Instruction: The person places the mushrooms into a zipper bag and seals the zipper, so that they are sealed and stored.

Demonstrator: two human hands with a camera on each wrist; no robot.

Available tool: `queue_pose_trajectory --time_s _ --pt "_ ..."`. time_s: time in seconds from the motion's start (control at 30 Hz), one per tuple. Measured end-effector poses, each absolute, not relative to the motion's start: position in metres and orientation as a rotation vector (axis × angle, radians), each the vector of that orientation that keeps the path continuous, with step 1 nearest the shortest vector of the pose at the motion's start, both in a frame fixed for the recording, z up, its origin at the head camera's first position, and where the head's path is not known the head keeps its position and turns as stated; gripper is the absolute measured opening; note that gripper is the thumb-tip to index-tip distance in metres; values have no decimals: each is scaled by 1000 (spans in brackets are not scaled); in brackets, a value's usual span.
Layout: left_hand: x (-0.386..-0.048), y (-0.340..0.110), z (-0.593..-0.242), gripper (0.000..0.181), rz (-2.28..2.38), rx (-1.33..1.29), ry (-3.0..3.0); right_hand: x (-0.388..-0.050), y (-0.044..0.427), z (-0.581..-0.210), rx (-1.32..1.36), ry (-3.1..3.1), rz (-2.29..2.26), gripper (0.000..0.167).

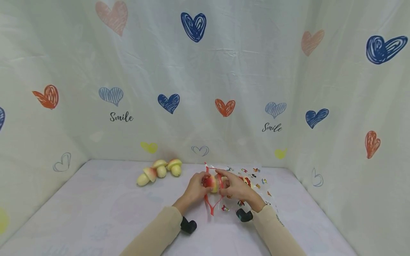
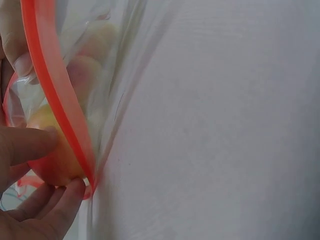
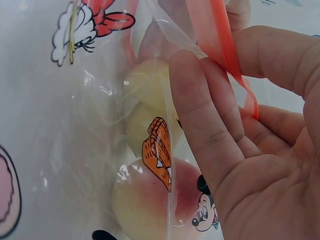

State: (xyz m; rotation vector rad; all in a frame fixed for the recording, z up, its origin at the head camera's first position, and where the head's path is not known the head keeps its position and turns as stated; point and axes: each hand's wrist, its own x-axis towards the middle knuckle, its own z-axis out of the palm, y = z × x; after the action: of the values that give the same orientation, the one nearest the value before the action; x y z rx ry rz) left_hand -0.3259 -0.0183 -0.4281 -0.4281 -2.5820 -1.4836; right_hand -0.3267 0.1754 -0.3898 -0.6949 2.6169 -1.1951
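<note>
My left hand [image 1: 195, 188] pinches a toy mushroom [image 1: 211, 182] with a red and yellow cap at the mouth of a clear plastic bag [image 3: 65, 130]. In the left wrist view the held mushroom [image 2: 52, 157] sits just inside the bag's red zip edge [image 2: 67, 112], thumb on one side and fingers below. My right hand [image 1: 236, 186] grips the opposite part of the red rim, with the thumb and fingers on either side of it in the right wrist view. Cartoon figures are printed on the bag. Through its film another mushroom [image 3: 140, 200] shows inside.
Three more toy mushrooms, including one lying on its side [image 1: 146, 176], are on the white tabletop [image 1: 96, 206] left of the hands. Small black devices [image 1: 188, 225] sit by both wrists. A heart-printed curtain [image 1: 243, 78] stands behind and at the sides.
</note>
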Motion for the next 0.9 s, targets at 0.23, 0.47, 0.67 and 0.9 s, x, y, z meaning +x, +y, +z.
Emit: queue_pose_trajectory --time_s 0.23,0.47,0.67,0.9 --pt "-329 -17 -428 42 -1485 -430 -2585 -327 175 -389 -685 2607 -1213 77" --pt "-333 -15 -431 42 -1498 -414 -2603 -327 176 -390 -696 2614 -1185 76" --pt "-335 -14 -431 41 -1507 -414 -2593 -328 176 -390 -688 2613 -1193 76" --pt "-334 -15 -431 41 -1498 -399 -2598 -327 175 -389 -691 2597 -1214 77"
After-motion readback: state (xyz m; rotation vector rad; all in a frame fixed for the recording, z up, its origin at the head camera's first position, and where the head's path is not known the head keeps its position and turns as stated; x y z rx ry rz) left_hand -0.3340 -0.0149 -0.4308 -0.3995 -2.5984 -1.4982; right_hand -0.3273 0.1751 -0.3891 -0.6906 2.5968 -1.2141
